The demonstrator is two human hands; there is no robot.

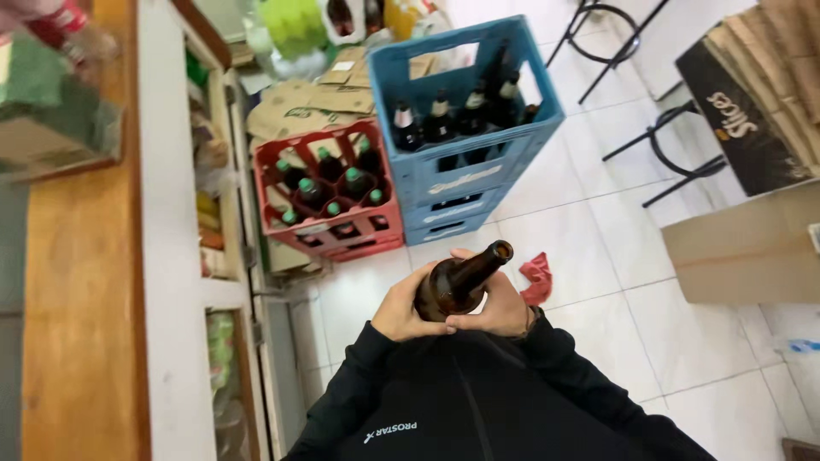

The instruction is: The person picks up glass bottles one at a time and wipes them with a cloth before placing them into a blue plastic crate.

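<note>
I have a brown glass bottle (pixel 457 282) with no cap, held in front of my chest with its open mouth tilted up and away to the right. My left hand (pixel 400 309) wraps the lower body from one side. The right hand (pixel 504 309) closes on it from the other, and the fingers of both are curled tight against the glass. I judge this as the holding stage: the bottle is lifted and under control, and it rests on nothing.

The blue plastic crate (pixel 478 175) is my landmark. It sits on top of a second blue crate, straight ahead of the bottle and well apart from it across the white tiled floor (pixel 598 230). Dark capped bottles (pixel 440 119) fill its rear cells, while the cells nearest me look empty. A red plastic crate (pixel 389 224) stands just left of the blue crate and touches it. It is mostly filled with green-capped bottles (pixel 329 183). A crumpled red cloth (pixel 538 277) lies on the floor on the near side of the blue crate, just beside my right hand as I see it. A flat brown cardboard box (pixel 743 248) lies to the right of the blue crate.

Any move toward the blue crate calls for a step forward. The neck needs to be brought upright, and one hand has to take the weight so the bottle can go down straight into a cell.
</note>
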